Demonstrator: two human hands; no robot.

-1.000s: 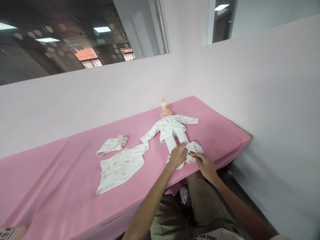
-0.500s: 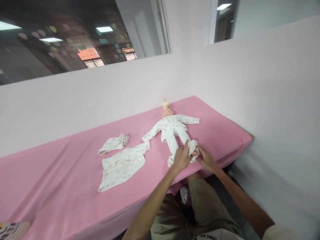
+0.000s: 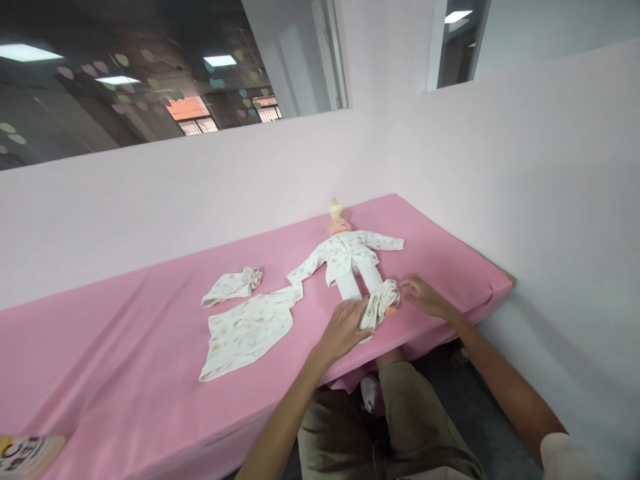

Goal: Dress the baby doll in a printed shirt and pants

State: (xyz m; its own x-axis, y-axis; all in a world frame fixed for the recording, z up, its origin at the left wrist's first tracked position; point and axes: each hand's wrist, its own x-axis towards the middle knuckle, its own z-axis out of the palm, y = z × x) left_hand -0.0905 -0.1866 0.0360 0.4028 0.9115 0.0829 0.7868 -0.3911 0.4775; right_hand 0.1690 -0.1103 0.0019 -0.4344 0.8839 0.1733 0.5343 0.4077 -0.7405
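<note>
The doll (image 3: pixel 345 255) has bunched pants (image 3: pixel 381 303) near the surface's (image 3: pixel 150 333) front edge. The left hand (image 3: pixel 344 328) touches them, open; can't tell if the right hand (image 3: pixel 424 297) pinches.

Soft, diffuse light covers the pink worktop (image 3: pixel 125 347) and pale wall (image 3: pixel 240 180); ceiling panels (image 3: pixel 220 61) glare white beyond dark window glass (image 3: pixel 150 40); deep shadow under the worktop; wide-angle stretching towards the borders; fine detail slightly soft.

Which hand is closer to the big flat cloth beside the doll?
Left. The left hand is right of the big flat cloth; the right hand is farther right, past the bunched cloth.
</note>
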